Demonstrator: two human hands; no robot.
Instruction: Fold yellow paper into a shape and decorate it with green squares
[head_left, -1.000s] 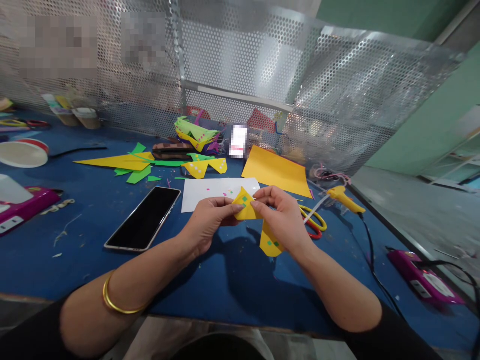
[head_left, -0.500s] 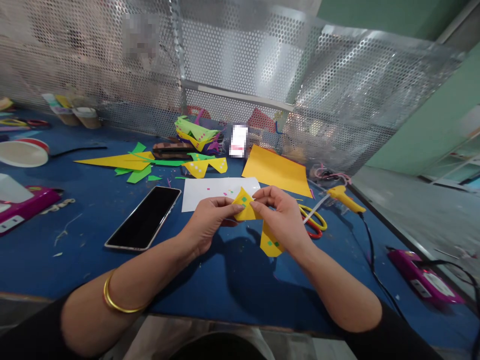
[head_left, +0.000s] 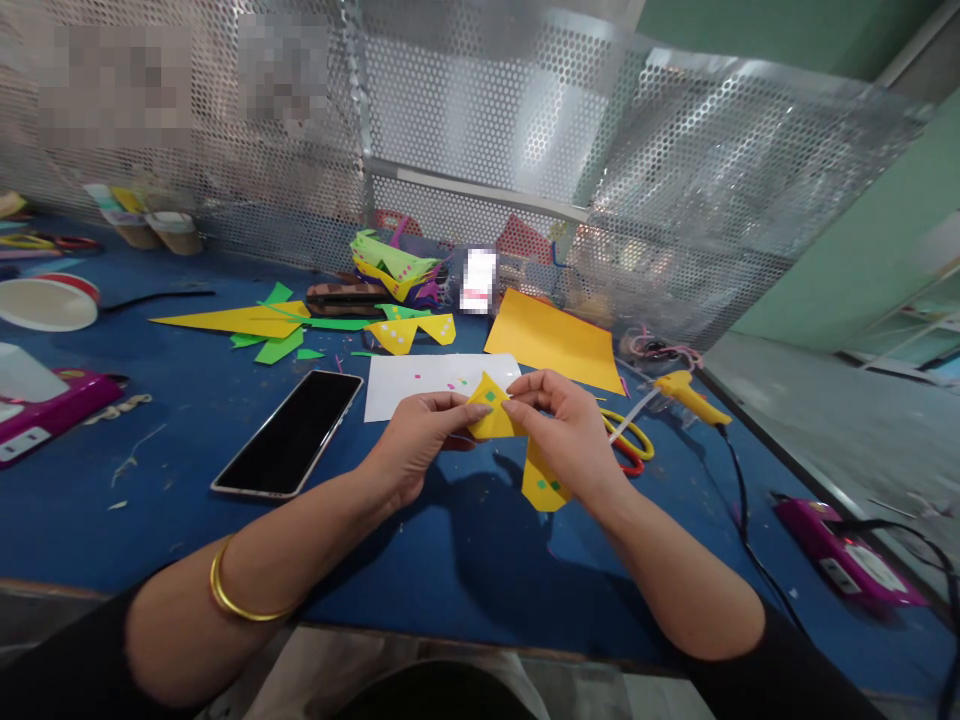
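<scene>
Both hands pinch the same folded yellow paper piece [head_left: 493, 412] just above the table: left hand [head_left: 415, 447] on its left edge, right hand [head_left: 566, 435] on the right corner, with a dotted flap hanging under the right palm. Past the fingertips there's a white sheet [head_left: 420, 383], left of them a phone [head_left: 289, 434], right of them scissors [head_left: 628, 440], half hidden behind the right hand, and a glue gun [head_left: 686, 396]. Blue tabletop [head_left: 465, 560], perforated metal screen [head_left: 525, 150] behind, and blurry scraps piled at its foot.

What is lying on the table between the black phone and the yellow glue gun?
In the head view, the white paper sheet, both hands pinching a yellow folded paper, and the scissors lie between phone and glue gun.
</scene>
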